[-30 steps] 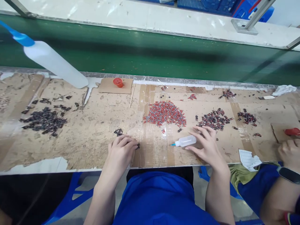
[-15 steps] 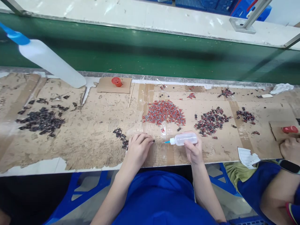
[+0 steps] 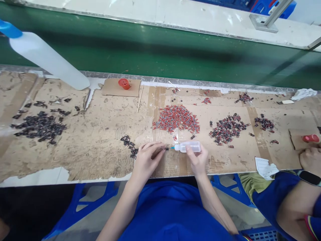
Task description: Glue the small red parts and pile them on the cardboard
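Near the surface's front edge, the right hand (image 3: 198,160) has brought its gripped squeeze bottle (image 3: 188,146) over, nozzle now meeting the small dark part (image 3: 166,149) pinched by the left hand (image 3: 146,160).

The small dark part (image 3: 165,148) pinched at the left hand (image 3: 147,161) fingertips is too small to make out, mostly covered by those fingers. Just right of it, the blue nozzle tip of the small squeeze bottle (image 3: 187,146) is too fine to tell whether it touches the part. The right hand (image 3: 198,160) fingers cover the bottle's underside. At the right edge, a co-worker's hand (image 3: 309,159) is cut off. The large white bottle (image 3: 47,62) is cropped at the left edge.
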`<state>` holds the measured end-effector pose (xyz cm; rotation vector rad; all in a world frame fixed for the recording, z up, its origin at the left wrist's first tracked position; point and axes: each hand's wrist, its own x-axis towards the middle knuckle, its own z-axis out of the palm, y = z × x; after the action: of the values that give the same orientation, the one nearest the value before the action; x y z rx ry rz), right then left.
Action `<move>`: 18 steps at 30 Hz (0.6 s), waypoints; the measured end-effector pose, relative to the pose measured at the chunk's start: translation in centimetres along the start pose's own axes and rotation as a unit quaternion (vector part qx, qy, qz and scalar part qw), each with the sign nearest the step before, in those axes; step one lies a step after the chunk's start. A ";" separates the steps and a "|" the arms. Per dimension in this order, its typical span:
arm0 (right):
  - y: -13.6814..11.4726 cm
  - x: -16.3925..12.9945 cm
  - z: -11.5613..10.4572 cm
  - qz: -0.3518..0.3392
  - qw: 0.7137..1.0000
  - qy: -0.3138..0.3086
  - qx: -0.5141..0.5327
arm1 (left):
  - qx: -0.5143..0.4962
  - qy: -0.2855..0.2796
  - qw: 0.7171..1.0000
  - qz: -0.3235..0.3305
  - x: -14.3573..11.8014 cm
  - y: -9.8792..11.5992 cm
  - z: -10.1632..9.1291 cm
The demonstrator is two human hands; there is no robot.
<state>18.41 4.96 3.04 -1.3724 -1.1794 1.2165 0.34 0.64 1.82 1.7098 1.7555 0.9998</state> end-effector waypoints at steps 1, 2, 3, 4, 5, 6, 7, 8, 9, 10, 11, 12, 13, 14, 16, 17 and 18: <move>0.1 0.0 0.0 0.003 1.000 -0.002 -0.001 | -0.006 0.000 1.000 -0.004 0.1 0.1 0.0; 0.1 0.0 0.1 0.006 1.000 -0.005 -0.002 | -0.011 0.001 1.000 -0.007 0.1 0.1 0.0; 0.2 0.0 0.1 0.007 1.000 -0.006 -0.004 | -0.015 0.001 1.000 -0.011 0.2 0.2 0.0; 0.3 0.0 0.1 0.008 1.000 -0.007 -0.006 | -0.018 0.001 1.000 -0.014 0.2 0.2 0.0; 0.3 0.1 0.1 0.009 1.000 -0.007 -0.008 | -0.020 0.001 1.000 -0.017 0.2 0.2 0.0; 0.4 0.1 0.1 0.009 1.000 -0.006 -0.011 | -0.020 0.002 1.000 -0.020 0.2 0.2 0.0; 0.4 0.1 0.1 0.009 1.000 -0.005 -0.014 | -0.019 0.003 1.000 -0.021 0.2 0.2 0.0; 0.4 0.1 0.1 0.010 1.000 -0.005 -0.018 | -0.017 0.005 1.000 -0.021 0.2 0.2 0.0; 0.4 0.1 0.1 0.010 1.000 -0.006 -0.021 | -0.016 0.007 1.000 -0.021 0.2 0.2 0.1; 0.4 0.1 0.1 0.010 1.000 -0.008 -0.024 | -0.015 0.008 1.000 -0.020 0.2 0.2 0.1; 0.4 0.1 0.2 0.010 1.000 -0.009 -0.028 | -0.013 0.008 1.000 -0.021 0.2 0.2 0.1; 0.4 0.1 0.2 0.010 0.999 -0.010 -0.032 | -0.012 0.008 1.000 -0.023 0.2 0.2 0.1; 0.4 0.2 0.2 0.009 0.999 -0.010 -0.036 | -0.011 0.007 1.000 -0.027 0.2 0.3 0.0; 0.4 0.2 0.2 0.008 0.999 -0.008 -0.041 | -0.010 0.005 0.999 -0.030 0.2 0.3 0.0; 0.4 0.2 0.3 0.006 0.999 -0.003 -0.050 | -0.005 0.001 0.999 -0.037 0.2 0.4 -0.1; 0.4 0.2 0.3 0.005 0.999 -0.001 -0.053 | -0.002 -0.001 0.999 -0.039 0.2 0.5 -0.1; 0.4 0.2 0.3 0.004 0.998 0.001 -0.057 | 0.002 -0.001 0.999 -0.040 0.2 0.6 -0.1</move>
<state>18.19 5.10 2.58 -1.4624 -1.2591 1.1689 0.60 0.83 2.38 1.6279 1.8109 0.9594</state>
